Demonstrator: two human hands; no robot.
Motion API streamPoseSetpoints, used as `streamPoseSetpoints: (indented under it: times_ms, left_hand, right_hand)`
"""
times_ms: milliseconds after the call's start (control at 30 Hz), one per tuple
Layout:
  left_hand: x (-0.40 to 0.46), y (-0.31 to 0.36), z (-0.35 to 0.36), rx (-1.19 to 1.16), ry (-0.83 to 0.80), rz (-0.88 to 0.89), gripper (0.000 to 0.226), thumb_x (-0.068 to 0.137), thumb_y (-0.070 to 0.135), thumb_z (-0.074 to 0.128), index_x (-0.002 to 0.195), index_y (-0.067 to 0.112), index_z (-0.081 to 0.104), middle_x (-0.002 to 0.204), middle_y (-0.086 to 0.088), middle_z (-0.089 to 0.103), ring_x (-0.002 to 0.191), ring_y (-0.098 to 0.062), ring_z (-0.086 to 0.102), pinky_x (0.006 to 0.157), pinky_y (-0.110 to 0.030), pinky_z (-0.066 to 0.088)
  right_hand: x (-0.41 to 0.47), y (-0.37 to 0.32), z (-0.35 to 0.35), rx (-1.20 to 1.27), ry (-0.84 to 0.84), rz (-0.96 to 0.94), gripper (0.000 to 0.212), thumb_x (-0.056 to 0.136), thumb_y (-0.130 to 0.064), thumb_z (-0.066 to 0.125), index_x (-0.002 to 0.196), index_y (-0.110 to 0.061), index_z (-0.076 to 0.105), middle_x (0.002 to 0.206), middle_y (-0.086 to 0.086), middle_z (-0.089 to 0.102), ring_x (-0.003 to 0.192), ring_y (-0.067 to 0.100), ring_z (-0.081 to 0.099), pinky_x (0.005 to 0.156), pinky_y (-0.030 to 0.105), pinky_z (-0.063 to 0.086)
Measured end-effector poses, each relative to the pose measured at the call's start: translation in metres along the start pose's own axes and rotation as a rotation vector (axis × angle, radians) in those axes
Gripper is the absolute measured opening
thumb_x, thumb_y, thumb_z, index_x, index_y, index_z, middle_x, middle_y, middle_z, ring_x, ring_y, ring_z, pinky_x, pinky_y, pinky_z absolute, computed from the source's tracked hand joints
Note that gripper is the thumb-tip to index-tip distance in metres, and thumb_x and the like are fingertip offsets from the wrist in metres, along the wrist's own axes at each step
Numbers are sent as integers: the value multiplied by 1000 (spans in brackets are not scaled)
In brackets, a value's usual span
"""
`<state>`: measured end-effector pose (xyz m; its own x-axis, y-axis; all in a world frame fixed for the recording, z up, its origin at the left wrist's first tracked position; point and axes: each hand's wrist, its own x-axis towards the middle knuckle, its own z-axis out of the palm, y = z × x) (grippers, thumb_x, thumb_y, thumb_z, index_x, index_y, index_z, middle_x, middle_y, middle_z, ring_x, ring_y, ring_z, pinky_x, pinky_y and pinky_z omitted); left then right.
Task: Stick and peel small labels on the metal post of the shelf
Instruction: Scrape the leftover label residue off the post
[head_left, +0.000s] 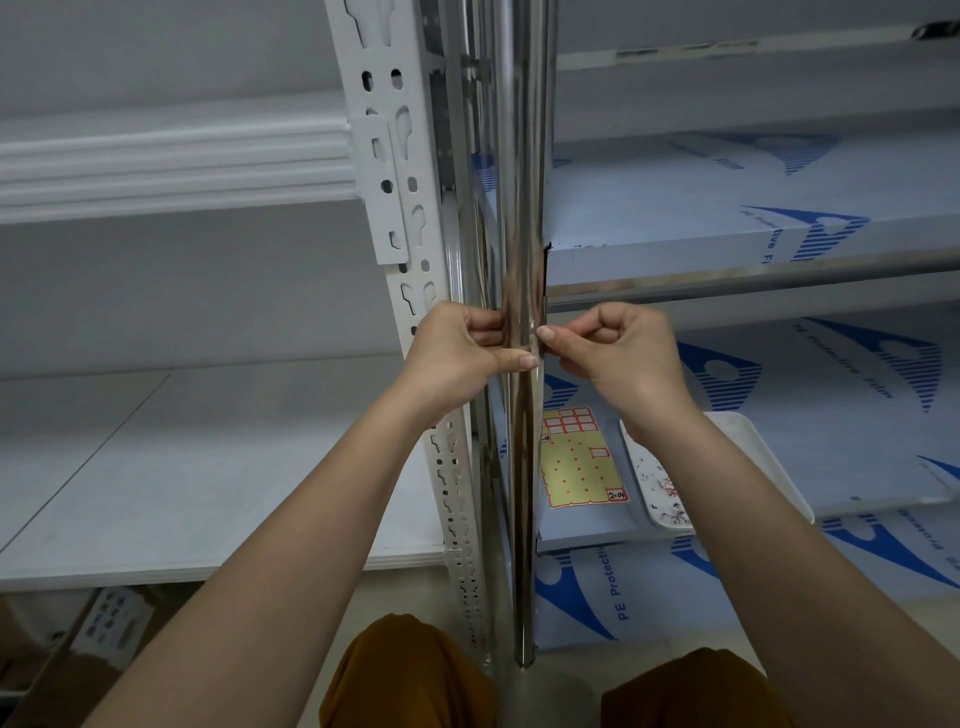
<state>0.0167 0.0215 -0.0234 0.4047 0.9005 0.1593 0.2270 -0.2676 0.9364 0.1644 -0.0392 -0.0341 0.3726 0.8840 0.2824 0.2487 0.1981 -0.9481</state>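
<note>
A shiny metal post (519, 171) runs top to bottom through the middle of the view. My left hand (460, 348) grips the post from the left, fingers curled behind it and thumb laid across its front. My right hand (618, 348) is at the post's right edge, thumb and forefinger pinching at a small pale label (535, 332) on the post; the label is mostly hidden. A yellow label sheet (579, 460) with red-bordered labels lies on the lower shelf behind the post.
A white perforated upright (395, 171) stands just left of the post. Shelves covered in blue-printed protective film (753, 208) extend right. A white tray (670, 488) holding peeled scraps sits beside the sheet. White shelf boards (182, 467) lie left; cardboard boxes (78, 644) below.
</note>
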Motion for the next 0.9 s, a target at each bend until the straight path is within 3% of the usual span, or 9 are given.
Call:
streamPoseSetpoints:
  times_ms: [133, 300, 500, 900]
  left_hand:
    - [0, -1, 0, 4, 6, 3, 33, 68, 2, 81, 98, 13, 72, 98, -2, 75, 94, -11, 70, 94, -37, 53]
    - [1, -1, 0, 3, 10, 4, 33, 68, 1, 81, 98, 12, 72, 98, -3, 75, 93, -10, 71, 93, -36, 54]
    - [0, 0, 1, 7, 14, 9, 34, 68, 1, 80, 99, 11, 72, 97, -2, 75, 91, -9, 71, 91, -33, 55]
    - [1, -1, 1, 16, 23, 16, 34, 67, 0, 81, 99, 11, 72, 97, -3, 74, 92, -10, 71, 91, -34, 55]
  right_hand:
    - [-1, 5, 3, 43, 14, 34, 12, 76, -24, 77, 74, -17, 67, 81, -2, 74, 81, 12, 71, 77, 39, 59]
    - [-4, 8, 7, 57, 47, 32, 11, 76, -26, 77, 74, -18, 69, 76, -4, 73, 78, 10, 70, 75, 36, 59]
    - [-5, 6, 10, 58, 70, 35, 12, 76, -27, 77, 74, -17, 70, 79, 6, 72, 80, 21, 69, 75, 45, 59]
    - [-8, 2, 14, 65, 121, 46, 15, 75, -28, 78, 73, -16, 70, 74, 0, 72, 73, 13, 70, 73, 38, 60]
